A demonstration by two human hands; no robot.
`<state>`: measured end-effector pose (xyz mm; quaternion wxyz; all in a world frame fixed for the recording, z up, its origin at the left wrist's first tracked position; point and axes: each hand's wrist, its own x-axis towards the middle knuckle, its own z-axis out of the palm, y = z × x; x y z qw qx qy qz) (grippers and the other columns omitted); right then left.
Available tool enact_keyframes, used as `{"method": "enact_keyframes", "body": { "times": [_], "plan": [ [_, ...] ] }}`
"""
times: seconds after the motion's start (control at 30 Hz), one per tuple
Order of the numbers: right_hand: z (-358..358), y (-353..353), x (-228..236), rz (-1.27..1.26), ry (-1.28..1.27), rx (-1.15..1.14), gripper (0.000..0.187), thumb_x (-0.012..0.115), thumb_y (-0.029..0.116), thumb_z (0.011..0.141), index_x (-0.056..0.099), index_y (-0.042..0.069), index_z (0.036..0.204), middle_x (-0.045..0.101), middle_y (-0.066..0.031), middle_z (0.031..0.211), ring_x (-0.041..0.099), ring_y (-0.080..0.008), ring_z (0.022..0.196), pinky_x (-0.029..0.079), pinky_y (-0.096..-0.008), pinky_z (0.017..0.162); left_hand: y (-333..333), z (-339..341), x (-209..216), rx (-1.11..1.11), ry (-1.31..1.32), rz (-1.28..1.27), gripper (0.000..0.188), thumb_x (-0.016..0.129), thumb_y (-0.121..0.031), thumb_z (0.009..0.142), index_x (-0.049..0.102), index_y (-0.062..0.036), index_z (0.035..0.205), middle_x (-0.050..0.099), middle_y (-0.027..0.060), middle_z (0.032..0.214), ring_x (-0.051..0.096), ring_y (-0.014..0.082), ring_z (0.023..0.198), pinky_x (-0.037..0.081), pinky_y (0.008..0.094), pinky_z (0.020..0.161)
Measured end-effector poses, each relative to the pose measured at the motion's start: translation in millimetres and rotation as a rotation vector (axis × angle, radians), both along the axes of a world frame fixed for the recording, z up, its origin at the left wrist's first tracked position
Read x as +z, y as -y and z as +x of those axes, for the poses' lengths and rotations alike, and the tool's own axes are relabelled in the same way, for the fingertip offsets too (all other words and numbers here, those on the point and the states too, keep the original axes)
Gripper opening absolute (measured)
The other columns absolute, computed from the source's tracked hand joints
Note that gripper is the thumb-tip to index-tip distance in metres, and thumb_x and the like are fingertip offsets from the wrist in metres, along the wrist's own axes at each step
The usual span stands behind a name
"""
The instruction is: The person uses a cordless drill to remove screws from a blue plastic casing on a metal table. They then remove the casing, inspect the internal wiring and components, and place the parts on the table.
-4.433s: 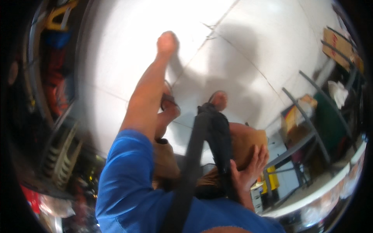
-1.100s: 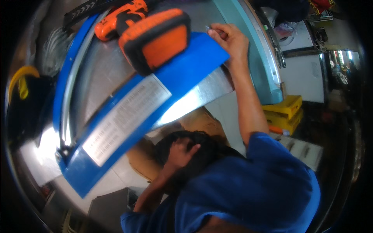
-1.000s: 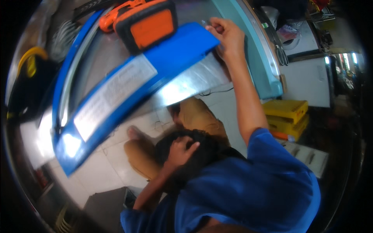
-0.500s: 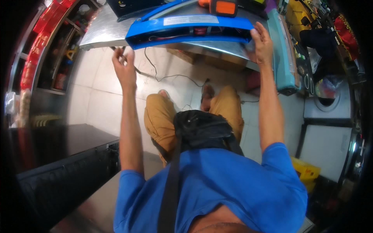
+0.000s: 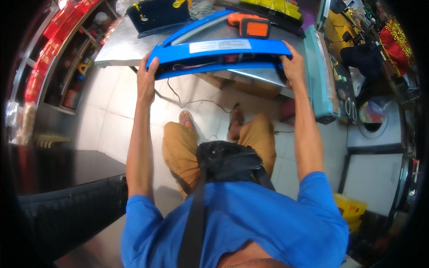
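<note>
A long blue impulse sealer (image 5: 174,52) sits at the near edge of the metal table (image 5: 120,50). Its open side faces me, and wires and a small red part show inside. A white label runs along its top, and its blue lever arm slants away behind. My left hand (image 5: 146,80) is closed around the left end, thumb in front. At the opposite end, my right hand (image 5: 293,66) grips the corner with its fingers over the top. An orange and black tool (image 5: 254,27), perhaps a cordless drill, lies just behind the housing.
A teal sealer-like machine (image 5: 321,89) stands along the table's right side. Behind are a dark box (image 5: 158,18) and a yellow compartment tray (image 5: 277,6). A black cable (image 5: 203,100) trails on the floor by my feet. Red bins (image 5: 58,22) line the left shelving.
My left hand has come up from beside the housing and closed on its left end. My right hand has wrapped its end more firmly. The sealer appears lower in view.
</note>
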<state>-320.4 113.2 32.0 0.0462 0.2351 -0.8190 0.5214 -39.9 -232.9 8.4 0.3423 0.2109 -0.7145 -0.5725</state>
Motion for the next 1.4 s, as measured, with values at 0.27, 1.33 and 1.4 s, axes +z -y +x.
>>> {"method": "enact_keyframes", "body": {
  "times": [0.27, 1.33, 1.4],
  "plan": [
    [-19.8, -2.6, 86.7, 0.109, -0.055, 0.401, 0.089, 0.084, 0.027, 0.074, 0.044, 0.004, 0.15, 0.046, -0.0197, 0.151, 0.052, -0.0352, 0.133, 0.044, -0.0413, 0.109, -10.9, 4.8, 11.9, -0.144, -0.08, 0.31, 0.089, 0.063, -0.056, 0.091, 0.033, 0.0039, 0.15, 0.039, 0.0293, 0.146, 0.045, 0.035, 0.135, 0.044, 0.0423, 0.109],
    [34.4, 29.3, 95.3, 0.474, -0.246, 0.741, 0.095, 0.091, 0.041, 0.06, 0.055, 0.007, 0.142, 0.062, -0.0146, 0.135, 0.055, -0.0278, 0.129, 0.04, -0.0378, 0.11, -48.2, 111.7, 82.4, -0.062, 0.029, 0.186, 0.075, 0.063, -0.043, 0.092, 0.036, -0.0053, 0.15, 0.041, 0.0248, 0.143, 0.047, 0.0352, 0.131, 0.05, 0.041, 0.103],
    [49.0, 42.4, 90.0, 0.595, -0.277, 0.731, 0.095, 0.091, 0.039, 0.06, 0.054, 0.007, 0.142, 0.062, -0.0155, 0.134, 0.056, -0.0287, 0.129, 0.041, -0.0392, 0.11, -34.4, 109.1, 90.4, -0.093, 0.048, 0.145, 0.076, 0.064, -0.044, 0.092, 0.037, -0.0052, 0.151, 0.043, 0.0211, 0.145, 0.048, 0.031, 0.132, 0.05, 0.0409, 0.103]
  ]
}}
